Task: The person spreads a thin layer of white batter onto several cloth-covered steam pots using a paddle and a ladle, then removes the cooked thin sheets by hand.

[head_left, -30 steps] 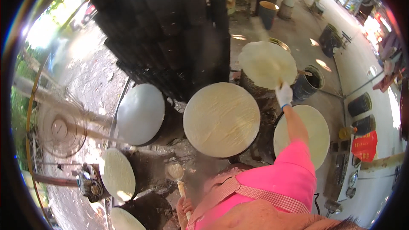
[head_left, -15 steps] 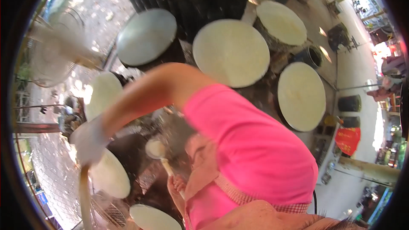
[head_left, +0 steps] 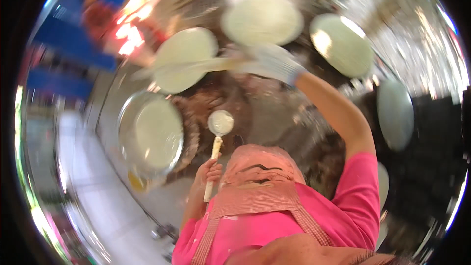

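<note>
My left hand [head_left: 212, 172] is wrapped around the pale handle of a ladle [head_left: 221, 122], whose round bowl holds a whitish liquid. My right hand [head_left: 277, 64], in a whitish glove, reaches forward and grips a long, flat, pale stick [head_left: 211, 65]. That stick points left, across a round white surface [head_left: 184, 81]; motion blur hides whether they touch. Just beyond the glove lies another white round [head_left: 262, 19]. To the left of the ladle stands a wide metal basin [head_left: 122, 122] with whitish contents.
More rounds curve along the right: a pale one [head_left: 342, 45] and a greyish one [head_left: 395, 115]. A person in red [head_left: 100, 22] is at the upper left before blue panels [head_left: 64, 59]. Dark corrugated sheeting [head_left: 436, 152] stands at the right. Light tiled floor [head_left: 105, 186] runs along the left.
My body and view have turned, so the rounds appear in other places. The right arm, previously crossing far to the left, now extends forward with the stick. The ladle stays in my left hand.
</note>
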`<action>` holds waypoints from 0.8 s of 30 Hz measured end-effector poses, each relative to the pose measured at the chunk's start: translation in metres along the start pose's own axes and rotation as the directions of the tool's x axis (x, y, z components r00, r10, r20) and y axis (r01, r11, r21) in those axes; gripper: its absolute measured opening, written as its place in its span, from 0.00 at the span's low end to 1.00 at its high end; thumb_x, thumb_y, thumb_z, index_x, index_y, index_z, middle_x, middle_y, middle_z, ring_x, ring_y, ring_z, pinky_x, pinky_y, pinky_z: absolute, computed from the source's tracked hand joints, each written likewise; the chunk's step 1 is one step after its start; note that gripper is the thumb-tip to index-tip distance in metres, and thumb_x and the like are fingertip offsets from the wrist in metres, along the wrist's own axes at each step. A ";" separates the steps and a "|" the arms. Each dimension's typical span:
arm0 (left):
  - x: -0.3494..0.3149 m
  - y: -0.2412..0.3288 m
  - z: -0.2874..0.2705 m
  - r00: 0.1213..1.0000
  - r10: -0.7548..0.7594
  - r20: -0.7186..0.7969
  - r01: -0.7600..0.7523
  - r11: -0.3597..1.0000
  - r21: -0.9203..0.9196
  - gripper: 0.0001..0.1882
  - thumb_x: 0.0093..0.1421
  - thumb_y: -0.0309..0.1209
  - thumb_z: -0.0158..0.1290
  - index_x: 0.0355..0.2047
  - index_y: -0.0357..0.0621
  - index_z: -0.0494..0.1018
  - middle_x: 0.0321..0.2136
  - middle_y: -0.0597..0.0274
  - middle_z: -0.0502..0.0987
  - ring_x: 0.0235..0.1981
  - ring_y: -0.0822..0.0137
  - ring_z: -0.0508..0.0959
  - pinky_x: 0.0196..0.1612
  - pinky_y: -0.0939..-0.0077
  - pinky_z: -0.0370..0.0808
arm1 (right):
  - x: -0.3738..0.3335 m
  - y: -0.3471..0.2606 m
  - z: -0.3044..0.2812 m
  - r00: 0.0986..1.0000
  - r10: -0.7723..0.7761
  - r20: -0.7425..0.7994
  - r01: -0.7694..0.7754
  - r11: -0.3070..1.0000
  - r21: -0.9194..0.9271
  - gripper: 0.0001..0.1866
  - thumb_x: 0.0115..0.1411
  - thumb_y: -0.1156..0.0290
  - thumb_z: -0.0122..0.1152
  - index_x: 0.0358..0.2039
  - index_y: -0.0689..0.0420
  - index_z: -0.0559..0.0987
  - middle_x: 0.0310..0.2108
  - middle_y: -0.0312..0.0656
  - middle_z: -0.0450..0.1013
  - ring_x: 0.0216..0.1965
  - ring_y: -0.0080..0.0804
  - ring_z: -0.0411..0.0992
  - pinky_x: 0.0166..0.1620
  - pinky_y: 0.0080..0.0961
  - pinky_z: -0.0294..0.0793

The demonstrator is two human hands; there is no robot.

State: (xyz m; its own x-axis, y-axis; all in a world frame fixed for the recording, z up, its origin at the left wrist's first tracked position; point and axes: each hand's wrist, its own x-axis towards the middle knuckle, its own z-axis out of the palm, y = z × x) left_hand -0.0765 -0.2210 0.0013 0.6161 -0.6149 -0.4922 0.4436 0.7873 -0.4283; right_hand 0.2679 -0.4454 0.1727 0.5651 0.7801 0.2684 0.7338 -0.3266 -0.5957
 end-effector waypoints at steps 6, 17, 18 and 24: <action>-0.103 0.025 -0.072 0.856 0.511 0.073 -0.501 0.857 -0.125 0.07 0.68 0.36 0.45 0.40 0.50 0.69 0.17 0.70 0.58 0.13 0.80 0.58 0.10 0.87 0.55 | 0.024 -0.002 0.118 0.898 0.373 0.234 -0.348 0.927 -0.143 0.24 0.50 0.52 0.61 0.41 0.56 0.80 0.35 0.52 0.78 0.41 0.49 0.76 0.44 0.42 0.73; -0.187 0.284 -0.213 0.613 0.769 -0.179 -0.761 0.636 0.127 0.09 0.65 0.32 0.48 0.43 0.53 0.61 0.20 0.66 0.61 0.13 0.76 0.60 0.10 0.85 0.57 | 0.192 -0.109 0.413 0.666 0.330 0.669 0.194 0.789 -0.582 0.16 0.53 0.58 0.56 0.36 0.55 0.81 0.35 0.49 0.78 0.41 0.47 0.77 0.44 0.40 0.75; -0.191 0.306 -0.256 0.592 0.694 -0.409 -0.700 0.695 0.165 0.08 0.64 0.32 0.48 0.40 0.50 0.61 0.18 0.66 0.60 0.12 0.76 0.58 0.10 0.84 0.57 | 0.192 -0.137 0.434 0.616 0.255 0.745 0.293 0.804 -0.517 0.16 0.54 0.58 0.56 0.36 0.55 0.81 0.35 0.48 0.79 0.42 0.46 0.77 0.45 0.40 0.76; -0.166 0.313 -0.232 0.458 0.711 -0.533 -0.586 0.692 0.421 0.11 0.63 0.35 0.49 0.31 0.46 0.58 0.15 0.68 0.58 0.10 0.78 0.57 0.10 0.84 0.56 | 0.155 -0.110 0.431 0.666 0.303 0.681 0.044 0.896 -0.442 0.22 0.53 0.48 0.60 0.32 0.55 0.80 0.31 0.49 0.78 0.37 0.50 0.76 0.41 0.43 0.74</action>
State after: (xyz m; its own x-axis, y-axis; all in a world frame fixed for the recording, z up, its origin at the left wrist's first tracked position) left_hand -0.1910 0.1172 -0.2270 0.2504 0.2544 -0.9341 0.2204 0.9246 0.3109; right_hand 0.1118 -0.0581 -0.0465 0.3421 0.7841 -0.5178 0.8489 -0.4942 -0.1876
